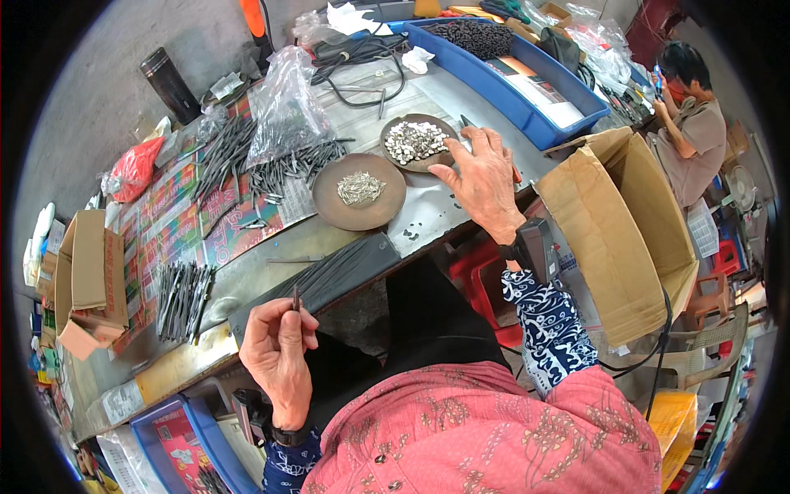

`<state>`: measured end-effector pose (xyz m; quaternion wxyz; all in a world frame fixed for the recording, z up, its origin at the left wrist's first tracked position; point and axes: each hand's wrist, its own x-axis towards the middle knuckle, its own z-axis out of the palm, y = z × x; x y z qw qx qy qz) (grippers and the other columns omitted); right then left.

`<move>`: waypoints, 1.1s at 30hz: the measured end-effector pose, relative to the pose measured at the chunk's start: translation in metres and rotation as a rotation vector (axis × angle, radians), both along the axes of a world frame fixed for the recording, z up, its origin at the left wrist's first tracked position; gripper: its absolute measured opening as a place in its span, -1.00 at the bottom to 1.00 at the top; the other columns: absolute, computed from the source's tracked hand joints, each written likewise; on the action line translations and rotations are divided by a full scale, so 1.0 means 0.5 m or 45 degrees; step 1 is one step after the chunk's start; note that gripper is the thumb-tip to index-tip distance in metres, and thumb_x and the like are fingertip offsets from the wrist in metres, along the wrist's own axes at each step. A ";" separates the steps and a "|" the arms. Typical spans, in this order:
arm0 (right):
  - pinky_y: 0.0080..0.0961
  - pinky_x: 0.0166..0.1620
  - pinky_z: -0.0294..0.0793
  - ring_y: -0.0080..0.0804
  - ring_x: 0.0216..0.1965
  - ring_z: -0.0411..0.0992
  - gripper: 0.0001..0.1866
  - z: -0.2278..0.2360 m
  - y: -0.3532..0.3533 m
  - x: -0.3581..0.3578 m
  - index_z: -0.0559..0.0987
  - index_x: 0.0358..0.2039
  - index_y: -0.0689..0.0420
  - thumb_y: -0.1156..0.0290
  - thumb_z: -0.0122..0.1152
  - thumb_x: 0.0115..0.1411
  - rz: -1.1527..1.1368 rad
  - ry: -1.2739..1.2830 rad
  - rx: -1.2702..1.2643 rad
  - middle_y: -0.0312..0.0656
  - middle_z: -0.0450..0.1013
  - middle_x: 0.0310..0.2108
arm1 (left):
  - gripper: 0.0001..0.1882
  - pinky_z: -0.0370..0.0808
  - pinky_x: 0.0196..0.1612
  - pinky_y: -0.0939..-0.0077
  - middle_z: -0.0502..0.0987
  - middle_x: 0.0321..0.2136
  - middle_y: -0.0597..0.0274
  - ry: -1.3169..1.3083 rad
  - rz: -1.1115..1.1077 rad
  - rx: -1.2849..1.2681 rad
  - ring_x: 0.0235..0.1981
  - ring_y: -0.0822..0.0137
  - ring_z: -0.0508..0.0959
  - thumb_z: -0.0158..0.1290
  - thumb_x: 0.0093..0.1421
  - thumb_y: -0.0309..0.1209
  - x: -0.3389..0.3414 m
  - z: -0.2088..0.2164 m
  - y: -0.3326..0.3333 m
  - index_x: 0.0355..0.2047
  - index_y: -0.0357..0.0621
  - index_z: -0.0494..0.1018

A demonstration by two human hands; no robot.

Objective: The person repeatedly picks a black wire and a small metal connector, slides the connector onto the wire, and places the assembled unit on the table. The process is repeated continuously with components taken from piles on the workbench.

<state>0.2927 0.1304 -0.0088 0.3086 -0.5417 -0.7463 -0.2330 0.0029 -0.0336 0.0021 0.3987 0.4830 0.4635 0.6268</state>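
My left hand [280, 346] is closed in a pinch at the table's near edge, with a thin dark rod [296, 295] standing up between thumb and finger. My right hand [485, 185] is at the right rim of a brown dish of small white and dark pieces [415, 142], its fingers stretched and thumb apart. Partly under that hand lies a tool with an orange handle [516, 171]; its kind is hidden. Left of it, a second round brown dish [358, 216] holds a heap of small silvery metal pins [360, 188].
Dark rods lie in a row [185, 300] and in a heap [226, 156] beside a clear plastic bag [288, 107]. A blue tray [568, 123] stands at the back; an open cardboard box [617, 239] is at right. Another person [691, 123] sits at the far right.
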 end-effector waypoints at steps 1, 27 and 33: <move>-0.10 -0.02 0.30 -0.07 0.04 0.29 -0.52 -0.001 0.001 -0.001 0.60 -0.16 0.14 -0.04 0.18 0.15 -0.011 -0.002 -0.029 -0.07 0.41 -0.07 | -0.87 0.34 -0.49 0.76 0.52 -0.46 0.21 -0.004 -0.001 -0.005 -0.58 0.58 0.39 0.02 0.31 -0.49 0.000 0.003 -0.001 -0.19 -0.30 0.41; -0.50 -0.31 0.43 -0.34 -0.38 0.49 -0.92 0.051 -0.161 -0.159 0.57 -0.40 0.24 0.61 0.25 0.04 0.841 0.697 -0.357 -0.17 0.51 -0.43 | -0.90 0.24 -0.62 0.74 0.58 -0.40 0.09 -0.501 -0.131 -0.125 -0.62 0.51 0.45 0.06 0.25 -0.58 0.027 0.028 -0.025 -0.22 -0.25 0.46; -0.57 -0.30 0.45 -0.45 -0.36 0.47 -0.82 0.067 -0.235 -0.227 0.54 -0.36 0.23 0.72 0.24 0.00 1.193 1.016 -0.643 -0.22 0.49 -0.39 | -0.91 0.22 -0.63 0.75 0.58 -0.41 0.12 -0.509 -0.142 -0.102 -0.63 0.52 0.44 0.07 0.25 -0.57 0.030 0.033 -0.035 -0.23 -0.25 0.45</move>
